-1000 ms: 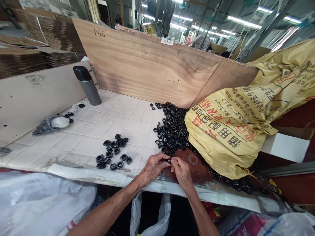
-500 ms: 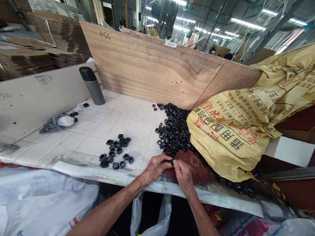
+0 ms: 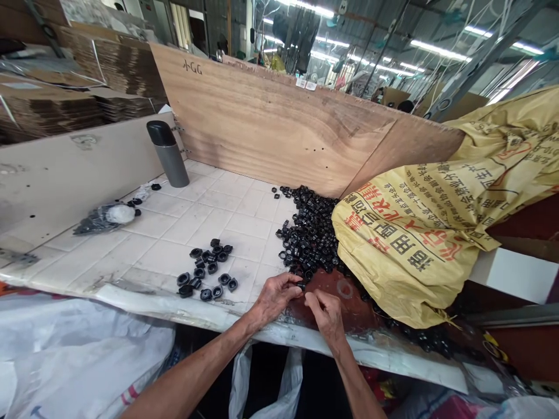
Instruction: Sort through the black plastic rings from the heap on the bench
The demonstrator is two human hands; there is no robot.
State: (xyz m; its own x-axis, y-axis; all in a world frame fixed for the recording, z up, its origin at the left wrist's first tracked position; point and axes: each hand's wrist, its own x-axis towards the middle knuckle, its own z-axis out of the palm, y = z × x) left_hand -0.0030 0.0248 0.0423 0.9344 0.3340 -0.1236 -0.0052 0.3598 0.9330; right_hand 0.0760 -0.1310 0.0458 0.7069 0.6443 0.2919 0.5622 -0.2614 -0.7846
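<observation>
My left hand (image 3: 279, 294) pinches a small black ring-shaped part (image 3: 301, 286) between thumb and fingertips, near the front edge of the tiled table (image 3: 236, 224). Just right of it, my right hand (image 3: 324, 311) is closed, its fingertips slightly apart from that part; whether it holds anything is too small to tell. Beyond both hands lies a large heap of black parts (image 3: 312, 230). To the left, several black round parts (image 3: 212, 267) form a small loose group on the tiles.
A yellow printed sack (image 3: 406, 238) lies right of the heap. A grey bottle (image 3: 169, 157) stands at the back left, with a clear plastic bag (image 3: 102, 218) in front of it. Wooden boards (image 3: 262, 116) wall the back and left. White bags (image 3: 87, 355) hang below the front edge.
My right hand's fingertips have come away from the black part, leaving a small gap. My left hand still holds it. The view has shifted slightly.
</observation>
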